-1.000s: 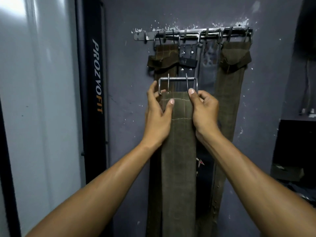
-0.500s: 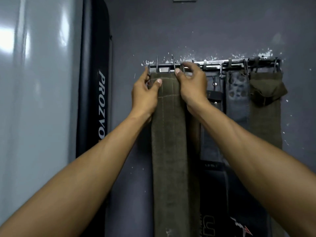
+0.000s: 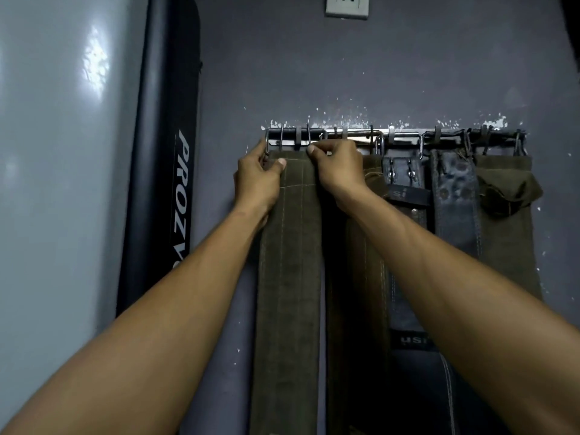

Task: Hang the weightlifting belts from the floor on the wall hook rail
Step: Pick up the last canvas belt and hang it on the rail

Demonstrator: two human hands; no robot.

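Your arms reach up; your left hand (image 3: 257, 180) and right hand (image 3: 337, 166) pinch the top of the olive belt (image 3: 290, 262), its buckle (image 3: 287, 141) against the hook rail (image 3: 405, 139), beside hung belts.

Both forearms bare, no sleeves visible; hands (image 3: 257, 180) bare, nails short, pale.

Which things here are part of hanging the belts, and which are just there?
Part of the job:
- olive belt, held at its top by the left hand and right hand
- its metal buckle
- wall hook rail
- belts already hung: black belt, grey belt, far olive belt

Just there:
- wall socket
- black PROZVOFIT pad
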